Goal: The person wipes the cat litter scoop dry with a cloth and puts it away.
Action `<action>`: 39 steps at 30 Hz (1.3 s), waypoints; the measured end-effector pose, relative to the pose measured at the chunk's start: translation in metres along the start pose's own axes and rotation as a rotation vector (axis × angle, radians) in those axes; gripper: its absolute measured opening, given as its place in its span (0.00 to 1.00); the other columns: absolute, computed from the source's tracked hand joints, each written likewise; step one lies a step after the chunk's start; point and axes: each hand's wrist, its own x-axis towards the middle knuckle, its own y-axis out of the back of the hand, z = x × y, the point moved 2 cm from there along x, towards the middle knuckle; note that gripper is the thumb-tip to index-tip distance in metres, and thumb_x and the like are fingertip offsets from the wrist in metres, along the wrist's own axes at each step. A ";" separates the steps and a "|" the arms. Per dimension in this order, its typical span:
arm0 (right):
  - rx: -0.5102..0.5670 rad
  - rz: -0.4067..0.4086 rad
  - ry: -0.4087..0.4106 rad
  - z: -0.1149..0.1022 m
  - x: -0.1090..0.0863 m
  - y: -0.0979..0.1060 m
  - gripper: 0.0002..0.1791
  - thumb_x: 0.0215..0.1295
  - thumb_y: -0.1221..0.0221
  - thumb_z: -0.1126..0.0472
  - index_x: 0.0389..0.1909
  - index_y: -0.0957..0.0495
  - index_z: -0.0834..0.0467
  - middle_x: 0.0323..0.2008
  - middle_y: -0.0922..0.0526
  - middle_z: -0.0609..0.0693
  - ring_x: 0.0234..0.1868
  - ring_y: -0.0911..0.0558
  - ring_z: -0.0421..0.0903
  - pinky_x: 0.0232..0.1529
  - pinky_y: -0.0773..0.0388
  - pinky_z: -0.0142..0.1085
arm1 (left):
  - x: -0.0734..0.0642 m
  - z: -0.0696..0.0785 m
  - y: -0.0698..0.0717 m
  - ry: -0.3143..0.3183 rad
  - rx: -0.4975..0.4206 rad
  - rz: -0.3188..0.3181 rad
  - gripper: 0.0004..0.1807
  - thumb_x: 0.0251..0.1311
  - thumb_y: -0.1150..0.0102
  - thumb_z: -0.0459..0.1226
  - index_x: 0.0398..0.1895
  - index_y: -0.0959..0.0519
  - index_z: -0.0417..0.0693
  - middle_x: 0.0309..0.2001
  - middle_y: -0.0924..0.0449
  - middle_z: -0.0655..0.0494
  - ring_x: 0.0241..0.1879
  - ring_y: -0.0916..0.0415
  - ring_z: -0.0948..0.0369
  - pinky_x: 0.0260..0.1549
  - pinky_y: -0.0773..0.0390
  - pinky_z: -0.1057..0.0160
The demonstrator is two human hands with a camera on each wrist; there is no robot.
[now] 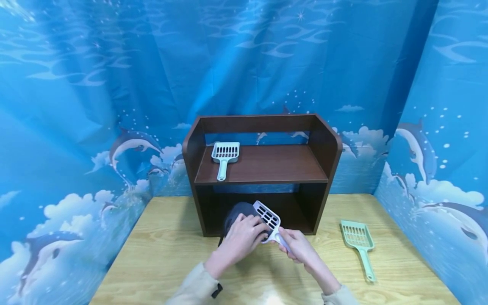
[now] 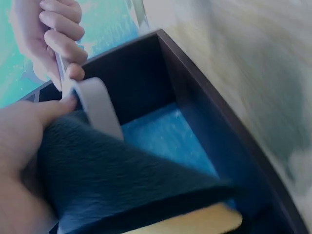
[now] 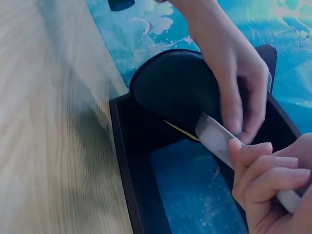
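Over wood, left fingers curl round dark fabric, right fingers round scoop.

upper shelf free r of pale scoop; lower bay has gap at r, dark fabric item + lilac scoop blocking l/mid. tabletop open on l; green scoop obstructs r.
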 end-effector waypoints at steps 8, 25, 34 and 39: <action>-0.040 0.020 0.029 -0.001 -0.002 0.005 0.28 0.82 0.56 0.49 0.46 0.21 0.71 0.17 0.30 0.45 0.11 0.42 0.33 0.12 0.47 0.26 | -0.006 -0.011 0.005 -0.045 0.118 -0.080 0.05 0.63 0.31 0.47 0.40 0.12 0.65 0.37 0.18 0.66 0.39 0.24 0.62 0.42 0.30 0.58; -0.059 0.063 0.040 -0.006 -0.002 0.002 0.24 0.81 0.53 0.51 0.46 0.21 0.69 0.17 0.30 0.46 0.11 0.42 0.34 0.12 0.47 0.26 | -0.005 -0.003 0.006 -0.080 0.157 -0.037 0.05 0.59 0.30 0.45 0.38 0.13 0.63 0.39 0.18 0.65 0.42 0.24 0.62 0.43 0.30 0.58; -0.046 0.019 0.038 -0.004 -0.006 0.004 0.28 0.83 0.58 0.50 0.48 0.22 0.73 0.17 0.31 0.44 0.11 0.41 0.33 0.12 0.47 0.25 | -0.007 -0.027 0.013 -0.022 0.216 -0.003 0.08 0.57 0.29 0.37 0.39 0.13 0.60 0.39 0.19 0.59 0.42 0.24 0.58 0.44 0.29 0.54; -0.025 0.015 0.038 -0.005 -0.007 -0.001 0.29 0.83 0.59 0.50 0.48 0.23 0.75 0.17 0.31 0.44 0.11 0.42 0.32 0.12 0.47 0.25 | -0.005 -0.030 0.014 0.027 0.181 0.094 0.07 0.59 0.29 0.37 0.40 0.14 0.54 0.38 0.18 0.58 0.38 0.23 0.58 0.42 0.28 0.55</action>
